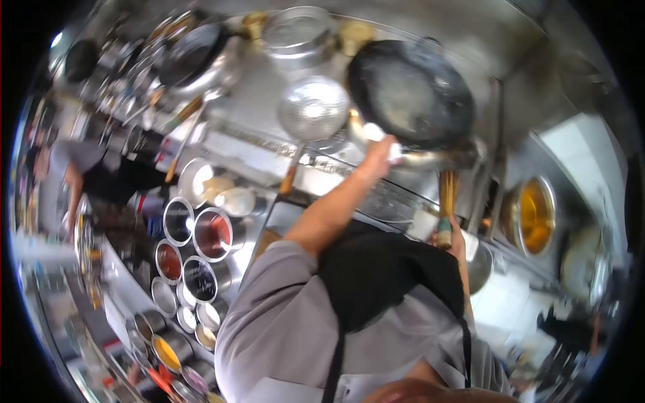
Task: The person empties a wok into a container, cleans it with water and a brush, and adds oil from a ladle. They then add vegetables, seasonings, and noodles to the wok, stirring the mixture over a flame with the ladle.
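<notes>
My left hand [381, 156] is closed around a white cloth [381, 138] at the near rim of a black wok [437, 84]. The wok sits tilted over the stove, with some cloudy liquid in its bottom. In my right hand [457, 238] is a bamboo wok brush [447, 201], its bristles pointing towards the wok and its bound end near my body. A round perforated strainer [314, 107] with a wooden handle lies left of the wok. The fingers of my right hand are partly hidden behind the brush.
Several metal pots of sauces [213, 234] stand to my left. Behind the strainer is a metal pot [299, 33]; another wok [193, 55] is at the far left. A basin of orange-yellow liquid [536, 215] stands to my right. Another person [87, 168] is at the left.
</notes>
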`<state>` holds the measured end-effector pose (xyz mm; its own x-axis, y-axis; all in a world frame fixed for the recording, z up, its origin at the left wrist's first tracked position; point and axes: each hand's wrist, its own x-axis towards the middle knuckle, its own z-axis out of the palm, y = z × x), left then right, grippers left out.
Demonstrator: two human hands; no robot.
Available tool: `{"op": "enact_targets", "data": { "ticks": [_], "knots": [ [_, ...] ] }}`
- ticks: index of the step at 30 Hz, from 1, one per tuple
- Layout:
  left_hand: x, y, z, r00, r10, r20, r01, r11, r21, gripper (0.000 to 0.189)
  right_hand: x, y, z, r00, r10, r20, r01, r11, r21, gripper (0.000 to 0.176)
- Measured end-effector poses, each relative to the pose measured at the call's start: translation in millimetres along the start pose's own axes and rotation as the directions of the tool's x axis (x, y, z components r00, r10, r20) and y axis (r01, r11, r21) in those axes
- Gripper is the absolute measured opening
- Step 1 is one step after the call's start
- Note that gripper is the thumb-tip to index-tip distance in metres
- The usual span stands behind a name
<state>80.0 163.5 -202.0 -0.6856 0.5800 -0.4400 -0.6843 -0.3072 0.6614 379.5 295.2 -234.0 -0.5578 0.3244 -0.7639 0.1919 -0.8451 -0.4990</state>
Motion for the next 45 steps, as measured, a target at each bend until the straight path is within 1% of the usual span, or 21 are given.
{"op": "enact_targets", "data": {
  "ticks": [1, 2, 3, 4, 5, 6, 10, 12, 13, 16, 17, 21, 24, 25, 28, 29, 33, 36, 40, 41, 45],
  "knots": [
    [-6, 10, -2, 0.999, 0.026, 0.02, -0.026, 0.999, 0.025, 0.018, -11, -7, -1, 0.993, -0.11, -0.049, 0.108, 0.994, -0.035, 0.04],
    [-17, 22, -4, 1.0, 0.006, 0.029, -0.011, 0.986, 0.168, 0.02, -18, -14, 1, 0.973, -0.211, -0.093, 0.204, 0.976, -0.078, 0.038],
    [-14, 21, -24, 1.0, -0.02, 0.004, 0.019, 0.976, 0.218, 0.021, -25, -23, -1, 0.951, -0.293, -0.1, 0.276, 0.948, -0.156, 0.039],
    [-17, 22, -31, 0.998, -0.028, -0.055, 0.038, 0.98, 0.194, 0.019, -39, -37, 5, 0.946, -0.303, -0.12, 0.283, 0.947, -0.154, 0.036],
    [-43, 42, -21, 1.0, -0.022, 0.012, 0.018, 0.968, 0.249, 0.018, -51, -48, 10, 0.926, -0.353, -0.133, 0.332, 0.93, -0.158, 0.037],
    [-60, 52, -13, 0.998, 0.007, -0.065, 0.015, 0.946, 0.325, 0.017, -62, -56, 13, 0.907, -0.394, -0.146, 0.371, 0.914, -0.164, 0.038],
    [-76, 73, -10, 0.986, 0.036, -0.164, 0.028, 0.928, 0.372, 0.017, -94, -87, 39, 0.882, -0.472, -0.003, 0.466, 0.872, -0.147, 0.04],
    [-69, 71, -23, 0.997, 0.06, -0.058, -0.035, 0.931, 0.364, 0.021, -102, -97, 56, 0.866, -0.496, 0.07, 0.501, 0.859, -0.11, 0.039],
    [-75, 75, -17, 0.997, 0.077, -0.021, -0.063, 0.915, 0.399, 0.021, -105, -103, 66, 0.875, -0.474, 0.097, 0.483, 0.867, -0.122, 0.038],
    [-94, 78, 6, 0.986, 0.159, -0.04, -0.13, 0.908, 0.399, 0.026, -104, -111, 91, 0.877, -0.427, 0.22, 0.459, 0.881, -0.118, 0.034],
    [-96, 81, 11, 0.987, 0.127, -0.098, -0.075, 0.906, 0.417, 0.028, -103, -112, 99, 0.879, -0.408, 0.246, 0.447, 0.885, -0.13, 0.034],
    [-95, 79, 16, 0.959, 0.275, -0.071, -0.22, 0.876, 0.43, 0.026, -94, -111, 126, 0.873, -0.337, 0.352, 0.426, 0.879, -0.216, 0.035],
    [-92, 78, 20, 0.941, 0.331, -0.065, -0.256, 0.828, 0.499, 0.023, -72, -105, 142, 0.846, -0.319, 0.426, 0.459, 0.843, -0.28, 0.035],
    [-90, 79, 20, 0.937, 0.348, -0.006, -0.294, 0.8, 0.523, 0.022, -66, -104, 148, 0.834, -0.318, 0.452, 0.477, 0.827, -0.298, 0.035],
    [-88, 82, 28, 0.92, 0.392, 0.02, -0.336, 0.761, 0.555, 0.022, -59, -107, 168, 0.825, -0.305, 0.476, 0.504, 0.778, -0.375, 0.034],
    [-89, 83, 34, 0.913, 0.408, 0.019, -0.346, 0.749, 0.564, 0.022, -50, -106, 173, 0.813, -0.299, 0.5, 0.502, 0.795, -0.341, 0.034],
    [-85, 89, 49, 0.881, 0.47, 0.041, -0.393, 0.683, 0.616, 0.023, -21, -114, 197, 0.774, -0.348, 0.529, 0.584, 0.715, -0.385, 0.035],
    [-93, 94, 75, 0.87, 0.49, 0.048, -0.4, 0.645, 0.651, 0.024, -30, -140, 217, 0.823, -0.227, 0.521, 0.484, 0.759, -0.434, 0.037],
    [-102, 101, 106, 0.856, 0.512, 0.071, -0.413, 0.595, 0.689, 0.025, -11, -174, 239, 0.798, -0.254, 0.546, 0.535, 0.716, -0.449, 0.037],
    [-111, 103, 119, 0.874, 0.484, 0.037, -0.361, 0.598, 0.715, 0.026, -10, -185, 244, 0.806, -0.266, 0.529, 0.535, 0.71, -0.458, 0.036],
    [-104, 105, 126, 0.805, 0.581, 0.123, -0.463, 0.484, 0.743, 0.03, 8, -240, 249, 0.832, -0.284, 0.476, 0.515, 0.714, -0.474, 0.032]
  ]
}}
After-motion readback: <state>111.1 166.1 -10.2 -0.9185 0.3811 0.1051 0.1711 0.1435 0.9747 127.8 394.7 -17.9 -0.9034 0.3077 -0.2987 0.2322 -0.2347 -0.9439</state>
